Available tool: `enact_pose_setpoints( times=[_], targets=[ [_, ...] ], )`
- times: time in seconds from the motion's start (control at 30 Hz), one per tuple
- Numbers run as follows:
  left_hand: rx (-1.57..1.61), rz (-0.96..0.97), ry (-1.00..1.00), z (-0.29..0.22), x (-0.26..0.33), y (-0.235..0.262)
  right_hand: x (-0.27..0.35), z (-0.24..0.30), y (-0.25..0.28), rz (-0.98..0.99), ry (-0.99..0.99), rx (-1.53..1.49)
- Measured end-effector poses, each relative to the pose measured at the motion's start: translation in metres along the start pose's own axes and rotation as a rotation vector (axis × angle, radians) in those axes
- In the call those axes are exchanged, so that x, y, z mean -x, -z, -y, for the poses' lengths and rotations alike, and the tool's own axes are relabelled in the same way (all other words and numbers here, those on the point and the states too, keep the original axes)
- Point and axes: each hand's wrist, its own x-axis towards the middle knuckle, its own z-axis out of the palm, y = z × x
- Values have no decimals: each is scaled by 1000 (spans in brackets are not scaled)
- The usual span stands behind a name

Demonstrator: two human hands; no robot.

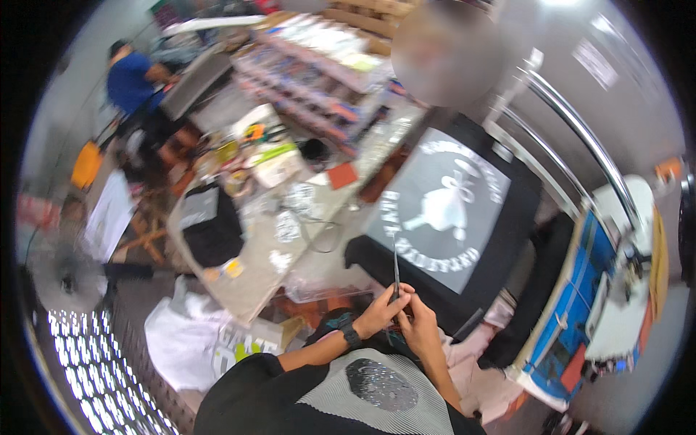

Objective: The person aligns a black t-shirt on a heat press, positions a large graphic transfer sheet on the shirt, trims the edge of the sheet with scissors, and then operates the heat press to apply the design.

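My left hand (pixel 378 315), with a dark watch at its wrist, is closed around the dark handle of a slim pointed metal tool (pixel 396 270). The blade points away from me; blur hides its exact kind. Pressed against the left one, my right hand (pixel 420 325) has its fingers curled in near the handle, and what they pinch is hidden. Just beyond both hands lies a black garment (pixel 518 203) on the work surface. Its grey panel (pixel 417 185) carries a white printed picture ringed by lettering. The tool's tip overlaps the panel's lower left part from this view.
A cluttered table (pixel 250 286) to the left holds a folded black garment (pixel 210 226), white cut-outs and an orange-red square (pixel 342 175). Metal rails (pixel 573 130) and a blue-sided machine (pixel 558 312) stand at right. Another person (pixel 138 87) works at far left.
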Motion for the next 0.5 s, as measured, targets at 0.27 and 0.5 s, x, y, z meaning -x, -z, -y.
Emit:
enact_pose_setpoints(
  times=[0.27, 0.5],
  targets=[
    [-942, -1139, -351, 26, 63, 253, -28, -60, 52, -206, 149, 791],
    [-1430, -1378, -230, 1, 64, 306, -25, -86, 58, -180, 198, 1089]
  ],
)
